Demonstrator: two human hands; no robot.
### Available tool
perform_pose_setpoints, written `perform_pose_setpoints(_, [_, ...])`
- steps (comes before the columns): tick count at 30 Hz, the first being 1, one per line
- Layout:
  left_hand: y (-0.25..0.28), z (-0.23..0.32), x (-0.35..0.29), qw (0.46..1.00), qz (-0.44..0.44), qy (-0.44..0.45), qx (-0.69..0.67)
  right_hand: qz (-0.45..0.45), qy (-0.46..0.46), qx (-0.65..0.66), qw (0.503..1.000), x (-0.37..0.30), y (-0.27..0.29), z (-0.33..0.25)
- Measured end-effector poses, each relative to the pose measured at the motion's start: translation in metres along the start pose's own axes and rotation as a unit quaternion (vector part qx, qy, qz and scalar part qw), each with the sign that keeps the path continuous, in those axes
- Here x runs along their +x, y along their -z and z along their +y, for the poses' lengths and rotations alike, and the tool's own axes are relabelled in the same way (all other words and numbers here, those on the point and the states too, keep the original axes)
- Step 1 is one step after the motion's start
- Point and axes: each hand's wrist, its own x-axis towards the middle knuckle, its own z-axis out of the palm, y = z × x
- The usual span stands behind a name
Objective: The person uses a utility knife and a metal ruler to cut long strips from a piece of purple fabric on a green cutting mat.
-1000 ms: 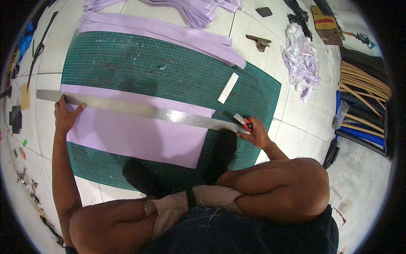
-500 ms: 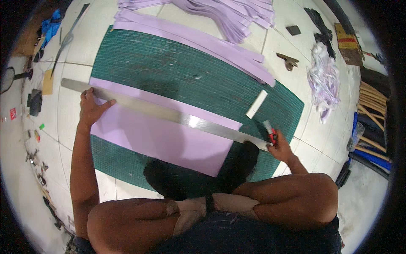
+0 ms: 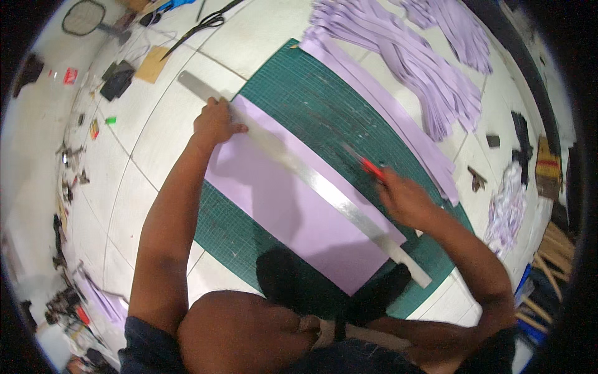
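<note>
A long metal ruler (image 3: pixel 330 198) lies diagonally across a lilac fabric sheet (image 3: pixel 280 199), leaving a narrow band of fabric beyond its far edge. My left hand (image 3: pixel 215 123) presses the ruler down near its far left end, fingers over the metal and thumb apart. In my right hand (image 3: pixel 406 198) is a red-handled cutter knife (image 3: pixel 372 168), closed in the fingers. Its blade, blurred, points toward the far left above the mat, apart from the ruler. Under the fabric is a green cutting mat (image 3: pixel 311 93).
Lilac strips (image 3: pixel 398 112) lie along the mat's far edge, with a strip pile (image 3: pixel 414 56) beyond. Black scissors (image 3: pixel 208 23) rest on the tiles at far left. My dark-covered feet (image 3: pixel 274 274) touch the near fabric edge. A metal clamp-like piece (image 3: pixel 477 179) lies at right.
My right hand has left the ruler's right end and moved up and over the mat with the knife. My left hand stays on the ruler. The whole view has turned.
</note>
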Motion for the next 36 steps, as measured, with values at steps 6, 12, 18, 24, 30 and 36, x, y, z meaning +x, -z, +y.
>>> perform_pose_setpoints(6, [-0.028, -0.041, 0.018, 0.989, 0.080, -0.117, -0.030, 0.050, 0.007, 0.008, 0.999, 0.142, -0.043, -0.121])
perform_pose_setpoints(12, [-0.032, -0.040, 0.013, 0.989, 0.092, -0.095, -0.070, 0.098, 0.069, 0.018, 0.993, 0.199, -0.056, -0.165])
perform_pose_setpoints(18, [-0.017, -0.037, 0.007, 0.992, 0.063, -0.068, -0.088, 0.070, 0.068, 0.010, 0.995, 0.211, -0.052, -0.181])
perform_pose_setpoints(24, [-0.013, -0.033, 0.006, 0.994, 0.050, -0.077, -0.062, 0.054, 0.057, 0.003, 0.997, 0.207, -0.044, -0.184])
perform_pose_setpoints(30, [-0.007, -0.028, 0.004, 0.996, 0.033, -0.081, 0.011, 0.100, 0.083, 0.024, 0.991, 0.211, -0.038, -0.183])
perform_pose_setpoints(36, [-0.008, -0.029, 0.006, 0.996, 0.022, -0.083, 0.024, 0.011, 0.047, 0.013, 0.999, 0.156, -0.039, -0.137])
